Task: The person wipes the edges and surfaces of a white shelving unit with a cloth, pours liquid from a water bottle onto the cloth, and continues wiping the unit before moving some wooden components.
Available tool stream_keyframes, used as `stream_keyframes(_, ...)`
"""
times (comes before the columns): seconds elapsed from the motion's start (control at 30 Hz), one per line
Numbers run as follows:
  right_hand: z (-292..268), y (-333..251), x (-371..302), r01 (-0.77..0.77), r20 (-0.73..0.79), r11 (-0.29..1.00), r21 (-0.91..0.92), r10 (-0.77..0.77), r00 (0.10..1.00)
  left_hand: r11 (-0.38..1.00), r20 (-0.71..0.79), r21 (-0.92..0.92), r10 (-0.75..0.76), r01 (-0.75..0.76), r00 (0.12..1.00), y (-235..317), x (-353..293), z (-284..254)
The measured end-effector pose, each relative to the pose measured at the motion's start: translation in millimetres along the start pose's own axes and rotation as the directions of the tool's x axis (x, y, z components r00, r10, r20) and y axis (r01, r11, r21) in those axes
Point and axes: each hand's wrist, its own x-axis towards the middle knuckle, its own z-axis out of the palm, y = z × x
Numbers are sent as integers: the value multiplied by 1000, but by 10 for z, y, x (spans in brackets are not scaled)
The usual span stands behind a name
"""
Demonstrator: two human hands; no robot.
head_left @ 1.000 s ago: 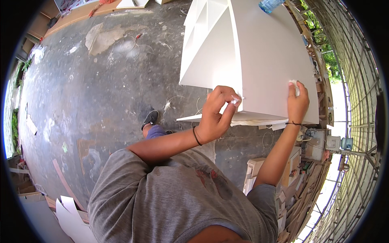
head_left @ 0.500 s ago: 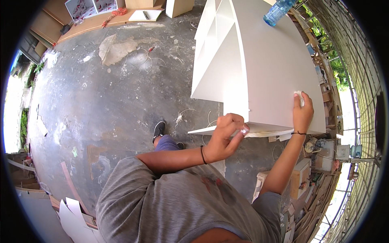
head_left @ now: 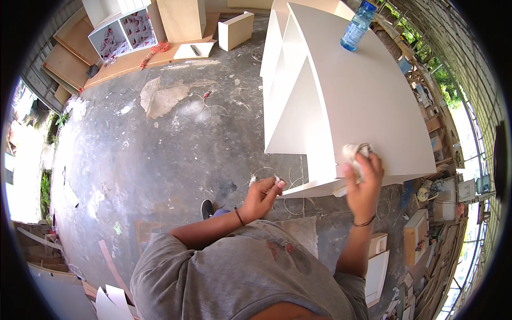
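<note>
Right hand [head_left: 366,178] grips a wadded pale cloth [head_left: 352,151] at the white cabinet's [head_left: 381,101] near corner. Left hand [head_left: 260,198], just off the cabinet's front, pinches a small whitish scrap [head_left: 278,180]. Blue bottle [head_left: 356,31] on the cabinet's far end.

White bit [head_left: 278,180] in left hand [head_left: 259,198] too small to identify; cloth [head_left: 351,151] partly hidden by right hand [head_left: 365,184].

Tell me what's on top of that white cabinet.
A blue bottle sits far back on the white cabinet. The right hand holds a whitish cloth over its near end, hiding the surface beneath.
</note>
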Motion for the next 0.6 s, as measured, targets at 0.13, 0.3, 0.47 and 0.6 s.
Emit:
stream_keyframes(0.13,176,-638,76,74,71,973,-220,-60,996,987,-107,-38,-157,154,982,-21,-158,-526)
stream_keyframes(0.3,249,-644,80,11,61,957,-290,7,998,991,-275,-90,-125,104,953,53,-315,-1227)
stream_keyframes(0.47,119,-602,-277,-59,-41,904,-424,46,998,979,-331,203,67,2,941,-50,-412,-2194)
stream_keyframes(0.6,417,-801,34,-110,-13,776,-621,130,991,985,-313,175,46,10,949,-50,-311,-2670)
